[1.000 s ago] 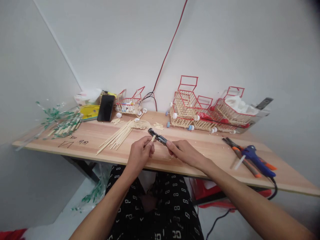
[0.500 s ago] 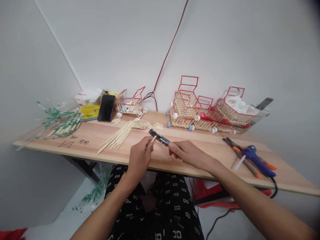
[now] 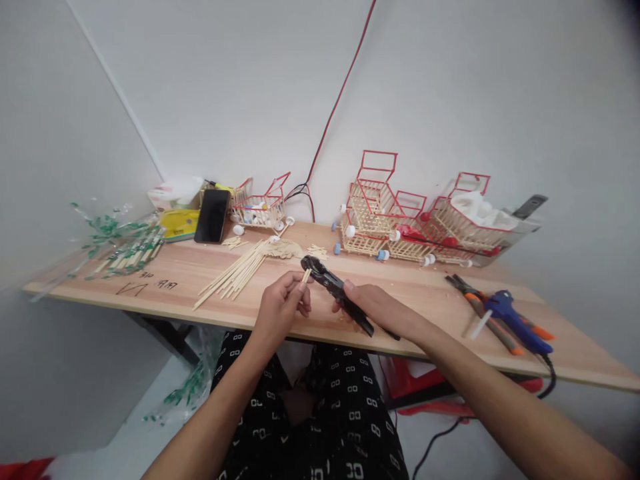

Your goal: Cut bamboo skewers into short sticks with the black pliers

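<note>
The left hand point(image 3: 283, 301) pinches short pale sticks point(image 3: 306, 275) between thumb and fingers, their tips poking out on the far side of the grip. Those tips meet the head of the black hand tool point(image 3: 325, 277), which slants from far left to near right; whether its jaws are clamped on the sticks or merely beside them I cannot tell. The right hand point(image 3: 377, 308) is wrapped around the tool's handles, whose ends show apart from each other, close to the tabletop's near edge in this view.

Both hands work above the near middle of the wooden tabletop point(image 3: 425, 290), the forearms crossing its near edge. Just beyond the tool's head are a pile of small wood pieces point(image 3: 317, 252) and a light brown heap point(image 3: 283, 249). To the left of the left hand, long sticks point(image 3: 240, 273) lie fanned out, with wood showing between. On the right, well apart from the right hand, lie orange-handled pliers point(image 3: 500, 331) and a blue glue gun point(image 3: 523, 328). Along the far edge, small stick carts point(image 3: 373, 207) stand before the wall point(image 3: 225, 100).
</note>
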Tool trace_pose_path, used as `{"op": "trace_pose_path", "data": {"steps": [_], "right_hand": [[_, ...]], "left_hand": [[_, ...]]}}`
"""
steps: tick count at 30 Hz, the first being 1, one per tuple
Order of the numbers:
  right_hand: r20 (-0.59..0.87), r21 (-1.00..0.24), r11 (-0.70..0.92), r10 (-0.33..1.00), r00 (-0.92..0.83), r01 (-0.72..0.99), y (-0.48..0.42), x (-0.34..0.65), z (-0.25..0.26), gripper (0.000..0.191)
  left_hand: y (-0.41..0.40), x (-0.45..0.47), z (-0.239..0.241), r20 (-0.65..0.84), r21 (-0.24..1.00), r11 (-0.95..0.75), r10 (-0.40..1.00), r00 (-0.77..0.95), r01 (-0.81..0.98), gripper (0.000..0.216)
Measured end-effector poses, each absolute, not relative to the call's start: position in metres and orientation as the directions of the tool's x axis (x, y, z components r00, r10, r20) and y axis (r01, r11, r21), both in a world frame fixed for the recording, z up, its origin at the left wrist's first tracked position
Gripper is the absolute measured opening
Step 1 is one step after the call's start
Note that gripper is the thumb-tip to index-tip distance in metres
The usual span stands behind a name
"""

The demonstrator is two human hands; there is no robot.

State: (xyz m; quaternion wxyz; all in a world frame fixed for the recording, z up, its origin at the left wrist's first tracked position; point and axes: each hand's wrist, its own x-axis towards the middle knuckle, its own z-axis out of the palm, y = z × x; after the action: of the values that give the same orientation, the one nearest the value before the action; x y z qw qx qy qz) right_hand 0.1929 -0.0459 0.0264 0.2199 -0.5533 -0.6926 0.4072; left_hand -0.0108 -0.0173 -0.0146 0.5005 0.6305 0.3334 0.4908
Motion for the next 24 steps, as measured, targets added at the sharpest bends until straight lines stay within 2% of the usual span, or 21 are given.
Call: {"op": "trace_pose_path", "data": {"steps": [3,10,17,24], "right_hand": [[-0.177,-0.900,-0.059,0.955,-0.238,0.432,-0.038,0.200,0.009,0.077],[0.015,-0.996,0.016,1.000,-0.008,0.086,-0.036,0.205,-0.017,0.069],[0.056,-0.985,0.055,0.998,-0.002,0.160,-0.051,0.197,-0.030,0.046],[0.135,-0.987,0.135,0.991,-0.016,0.083,-0.054,0.200,-0.042,0.052]], "left_hand": [[-0.017,-0.012,-0.016,0.211,0.961,-0.123,0.904,0.371,-0.247,0.024],[-0.019,-0.010,-0.016,0.163,0.947,-0.028,0.900,0.404,-0.321,0.026],[-0.015,-0.005,-0.026,0.147,0.941,-0.011,0.914,0.379,-0.337,0.028],[-0.014,-0.005,-0.017,0.167,0.938,-0.011,0.892,0.421,-0.348,0.026]]}}
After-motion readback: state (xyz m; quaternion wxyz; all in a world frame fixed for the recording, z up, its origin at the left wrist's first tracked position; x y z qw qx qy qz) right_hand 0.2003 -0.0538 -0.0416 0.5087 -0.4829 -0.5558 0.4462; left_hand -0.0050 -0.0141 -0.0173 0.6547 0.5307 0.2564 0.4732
